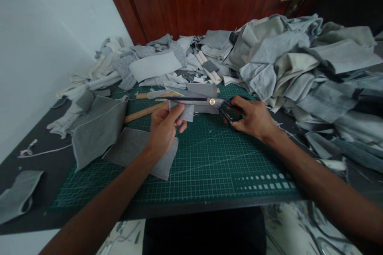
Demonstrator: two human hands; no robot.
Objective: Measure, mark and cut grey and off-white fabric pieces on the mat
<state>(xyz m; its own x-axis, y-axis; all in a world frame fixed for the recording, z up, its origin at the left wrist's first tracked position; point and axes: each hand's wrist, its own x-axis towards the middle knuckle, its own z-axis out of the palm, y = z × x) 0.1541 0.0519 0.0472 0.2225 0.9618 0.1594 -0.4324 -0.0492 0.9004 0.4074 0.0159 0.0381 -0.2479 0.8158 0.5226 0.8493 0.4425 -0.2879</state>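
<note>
My right hand [251, 117] is closed around the black handles of a pair of scissors [212, 101], its blades pointing left. Between the thumb and fingers of my left hand [166, 125] is a small grey fabric piece [187, 112]. The blades lie along the top edge of that piece; whether they are cutting it I cannot tell. Just behind the blades lies another grey fabric scrap [202, 88]. A larger grey fabric piece [164, 163] rests flat on the green cutting mat [206, 159], partly under my left forearm.
A wooden ruler [143, 112] lies left of my hands. Grey fabric [100, 127] is folded at the mat's left. Heaps of grey and white cloth [269, 51] line the back and right side. A white wall [60, 20] borders the left; a wooden door [194, 0] stands behind.
</note>
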